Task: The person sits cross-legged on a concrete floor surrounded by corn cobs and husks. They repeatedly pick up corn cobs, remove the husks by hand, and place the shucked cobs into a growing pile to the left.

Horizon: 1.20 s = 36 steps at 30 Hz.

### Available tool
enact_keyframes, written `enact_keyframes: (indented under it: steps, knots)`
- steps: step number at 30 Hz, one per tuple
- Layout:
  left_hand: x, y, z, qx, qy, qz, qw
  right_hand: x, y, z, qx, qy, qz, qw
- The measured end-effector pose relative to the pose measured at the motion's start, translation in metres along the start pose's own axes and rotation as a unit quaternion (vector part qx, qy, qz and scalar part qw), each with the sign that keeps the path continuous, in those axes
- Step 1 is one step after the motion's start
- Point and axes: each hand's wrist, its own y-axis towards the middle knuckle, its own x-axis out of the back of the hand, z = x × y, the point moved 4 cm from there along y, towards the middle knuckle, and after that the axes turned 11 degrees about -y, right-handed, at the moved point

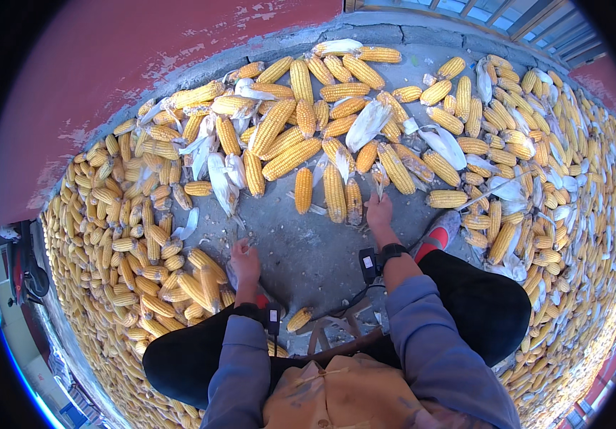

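Many yellow ears of corn lie about me, some with pale dry husks. My right hand touches the dry husk end of a small ear ahead of me; whether its fingers grip it is unclear. Just left of it are a dark-speckled ear and a longer yellow ear. My left hand is over the concrete floor, fingers curled, beside the left heap of bare ears. A husked ear points its stalk down towards that hand.
A large corn heap spreads along the right, another along the left. The red wall rises beyond the ears, with a barred window or gate at top right. My shoe stands beside the right heap. One ear lies near my seat.
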Motion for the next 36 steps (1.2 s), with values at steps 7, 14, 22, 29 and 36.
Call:
enact_keyframes:
  steps: [7,14,22,29,36]
  knots:
    - [-0.076,-0.003,-0.007,0.116,-0.180,0.207,0.955,0.014,-0.006,0.024,0.080,-0.127,0.051,0.987]
    - [-0.120,-0.024,-0.044,0.204,-0.222,0.311,0.901,-0.015,-0.017,0.004,0.018,-0.080,0.228,0.970]
    - [-0.136,-0.049,-0.086,0.317,-0.392,0.327,0.799,-0.013,-0.067,0.048,-0.104,0.129,0.523,0.836]
    - [-0.122,-0.036,-0.053,0.354,-0.395,0.250,0.810,-0.004,-0.025,0.063,0.084,-0.114,0.168,0.976]
    - [-0.098,-0.035,-0.047,0.330,-0.417,0.242,0.812,-0.041,-0.048,0.059,0.090,-0.217,0.188,0.953]
